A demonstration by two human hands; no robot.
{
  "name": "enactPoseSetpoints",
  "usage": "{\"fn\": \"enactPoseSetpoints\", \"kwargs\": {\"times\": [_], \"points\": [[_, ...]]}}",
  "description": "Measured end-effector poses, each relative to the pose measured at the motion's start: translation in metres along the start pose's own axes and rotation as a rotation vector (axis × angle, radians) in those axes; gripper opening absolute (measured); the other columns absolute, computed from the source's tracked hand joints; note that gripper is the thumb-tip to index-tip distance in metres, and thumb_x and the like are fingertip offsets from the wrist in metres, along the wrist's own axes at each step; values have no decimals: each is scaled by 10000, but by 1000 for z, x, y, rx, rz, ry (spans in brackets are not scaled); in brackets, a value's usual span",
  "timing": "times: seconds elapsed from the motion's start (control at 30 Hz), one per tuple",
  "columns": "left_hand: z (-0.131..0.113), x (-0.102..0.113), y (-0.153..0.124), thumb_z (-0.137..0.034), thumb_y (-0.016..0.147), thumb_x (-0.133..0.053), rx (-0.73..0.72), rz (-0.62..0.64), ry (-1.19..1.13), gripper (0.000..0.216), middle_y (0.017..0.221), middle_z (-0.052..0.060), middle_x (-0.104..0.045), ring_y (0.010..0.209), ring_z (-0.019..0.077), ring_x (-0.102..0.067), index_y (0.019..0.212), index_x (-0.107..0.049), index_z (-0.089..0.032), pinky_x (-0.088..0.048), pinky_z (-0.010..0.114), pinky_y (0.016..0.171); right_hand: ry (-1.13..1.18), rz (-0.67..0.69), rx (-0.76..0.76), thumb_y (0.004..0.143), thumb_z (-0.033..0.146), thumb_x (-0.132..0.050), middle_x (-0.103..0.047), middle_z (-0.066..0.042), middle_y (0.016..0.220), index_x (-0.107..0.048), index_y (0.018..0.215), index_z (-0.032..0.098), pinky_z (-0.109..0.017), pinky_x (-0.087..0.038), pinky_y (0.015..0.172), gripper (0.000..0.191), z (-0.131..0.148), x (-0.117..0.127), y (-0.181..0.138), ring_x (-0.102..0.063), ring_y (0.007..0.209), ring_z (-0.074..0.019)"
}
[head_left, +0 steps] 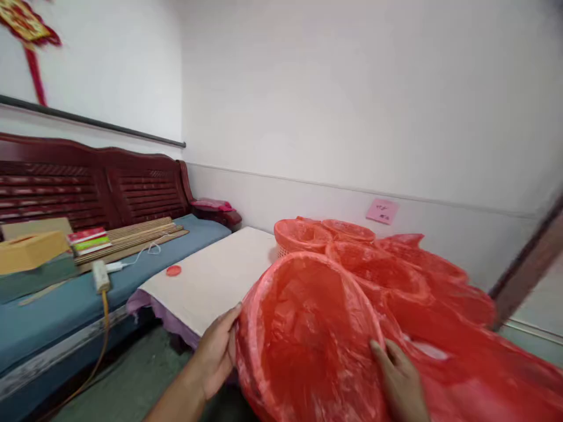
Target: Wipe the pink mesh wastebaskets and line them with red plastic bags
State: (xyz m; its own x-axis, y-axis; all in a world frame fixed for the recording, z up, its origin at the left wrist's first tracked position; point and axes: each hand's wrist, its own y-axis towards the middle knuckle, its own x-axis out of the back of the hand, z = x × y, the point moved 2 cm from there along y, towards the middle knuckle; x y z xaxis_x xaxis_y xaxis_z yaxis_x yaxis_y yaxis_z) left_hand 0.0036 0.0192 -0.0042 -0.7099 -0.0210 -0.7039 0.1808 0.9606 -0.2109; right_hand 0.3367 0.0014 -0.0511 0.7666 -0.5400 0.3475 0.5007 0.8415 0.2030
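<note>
A wastebasket (pixel 303 257) with a red plastic bag (pixel 308 328) spread inside it and folded over its rim tilts toward me. My left hand (pixel 214 354) grips its left side, thumb up near the rim. On the right side my right hand (pixel 401 378) holds the rim, thumb over the edge and bag. The wastebasket's lower part is cut off by the frame. Right behind it, several more bag-lined wastebaskets (pixel 303 228) stand close together on the table. Loose-looking red plastic (pixel 479 375) spreads beside my right hand.
The pale-topped table (pixel 220 264) bears a small red disc (pixel 173 270). At left, a wooden bench (pixel 145 193) with a blue cushion holds a yellow box (pixel 33 252), wooden slats (pixel 141 237) and a power strip (pixel 100 276). A pink note (pixel 382 211) is on the wall.
</note>
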Motion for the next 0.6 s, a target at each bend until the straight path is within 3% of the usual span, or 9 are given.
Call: {"fn": "enactPoseSetpoints", "kwargs": {"times": [0.13, 0.3, 0.47, 0.6], "points": [[13, 10, -1, -279, 867, -613, 49, 7, 21, 217, 954, 87, -754, 897, 207, -708, 1023, -674, -142, -580, 286, 746, -27, -17, 0, 663, 675, -515, -552, 7, 638, -492, 703, 235, -344, -465, 632, 442, 11, -1, 1, -574, 689, -237], [7, 18, -20, -394, 888, -581, -8, 16, 129, 238, 880, 52, -715, 802, 159, -677, 923, -660, -173, -553, 259, 682, 27, -12, -36, 658, 647, -528, -578, 1, 614, -524, 680, 223, -321, -445, 570, 424, 21, -5, 2, -547, 621, -207], [5, 12, -32, -420, 834, -649, 40, 92, 450, 278, 815, 21, -639, 697, 112, -595, 946, -644, -165, -501, 216, 574, 18, -41, -1, 675, 583, -537, -556, 15, 571, -504, 610, 235, -310, -419, 550, 355, 31, -12, 11, -525, 584, -190], [4, 3, -23, -387, 829, -648, 47, 75, 445, 258, 777, 18, -626, 658, 115, -578, 953, -625, -162, -508, 228, 543, 39, -46, 17, 656, 548, -573, -615, -5, 617, -586, 647, 223, -320, -423, 589, 325, 41, -20, 25, -561, 637, -213]]}}
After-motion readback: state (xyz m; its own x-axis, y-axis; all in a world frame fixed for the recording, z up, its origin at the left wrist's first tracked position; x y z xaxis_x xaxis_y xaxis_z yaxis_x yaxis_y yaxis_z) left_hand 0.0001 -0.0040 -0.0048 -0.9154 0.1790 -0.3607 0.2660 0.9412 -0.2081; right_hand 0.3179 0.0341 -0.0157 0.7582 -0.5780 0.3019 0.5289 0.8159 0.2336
